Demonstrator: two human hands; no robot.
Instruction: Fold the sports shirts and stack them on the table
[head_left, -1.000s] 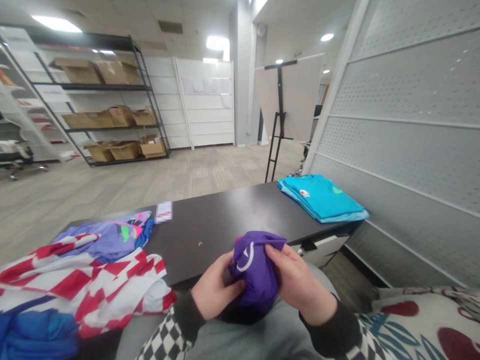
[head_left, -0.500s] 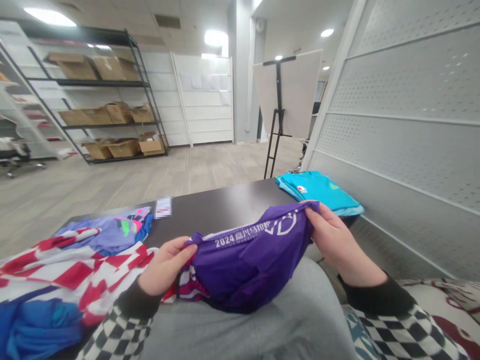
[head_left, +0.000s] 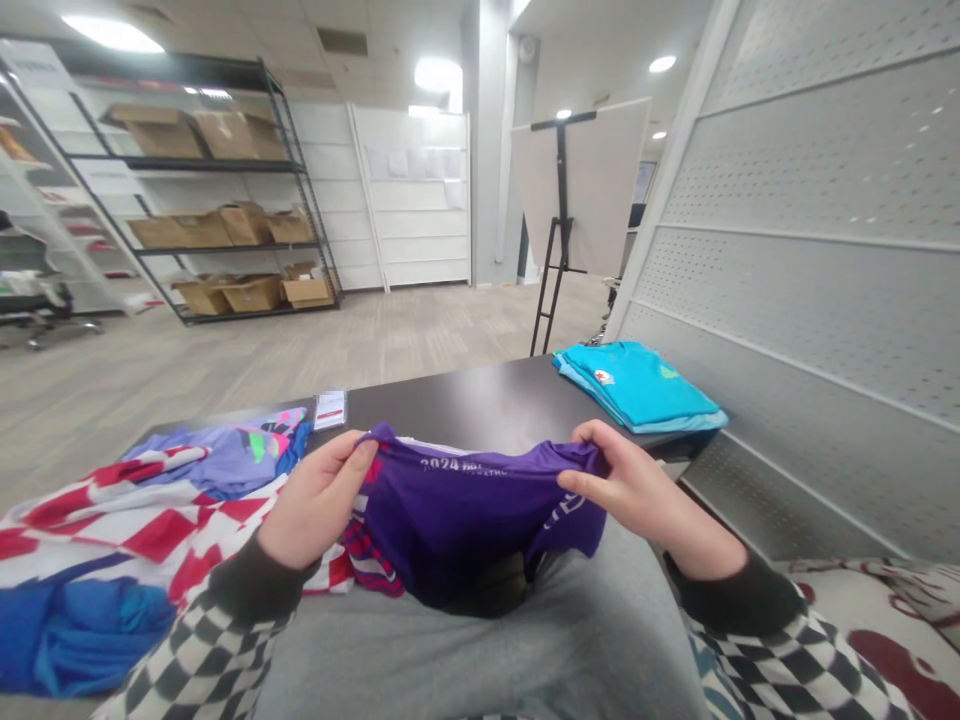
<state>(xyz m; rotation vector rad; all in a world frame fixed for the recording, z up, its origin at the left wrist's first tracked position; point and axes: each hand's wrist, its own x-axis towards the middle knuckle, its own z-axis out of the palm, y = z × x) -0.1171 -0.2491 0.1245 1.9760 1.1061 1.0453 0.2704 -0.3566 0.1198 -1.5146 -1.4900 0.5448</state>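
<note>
Purple printed shirt [head_left: 465, 525] spans the left hand [head_left: 319, 500] at 10 o'clock and the right hand [head_left: 637, 495] at 2 o'clock, each grip clenched on an edge, keeping the fabric spread taut.

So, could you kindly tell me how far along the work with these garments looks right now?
Done: the turquoise T-shirts lie in a neat folded stack. In hand: the purple shirt, stretched between the left hand and right hand. Remaining: the red-and-white checked garment, blue garment and lilac garment lie loose, unfolded.
</note>
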